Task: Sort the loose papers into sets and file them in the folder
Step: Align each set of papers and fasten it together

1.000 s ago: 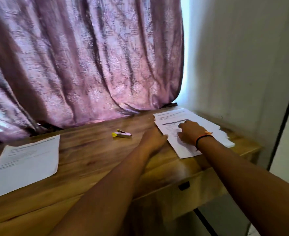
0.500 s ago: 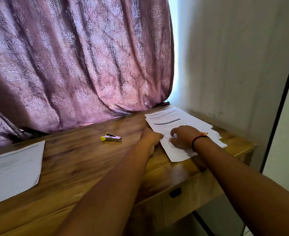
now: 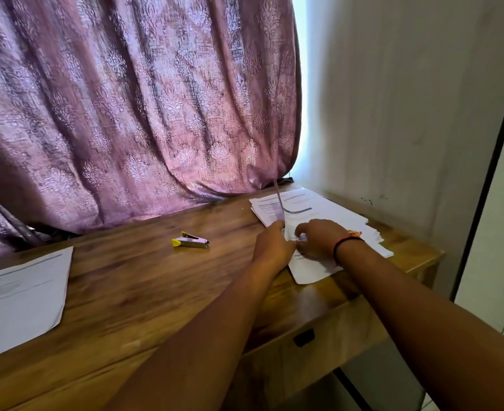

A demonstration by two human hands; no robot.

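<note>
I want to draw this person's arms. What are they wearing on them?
No sleeves show. The right hand has a thin black band and an orange thread round its wrist. The left hand has nothing on its wrist. Rings are too blurred to tell.

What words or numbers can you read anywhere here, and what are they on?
Paper stack by the wall: printed lines and a dark heading bar, too blurred to read.
Sheets at the left: printed lines, too blurred.
Stapler: no label visible.
Nothing can be quoted.
</note>
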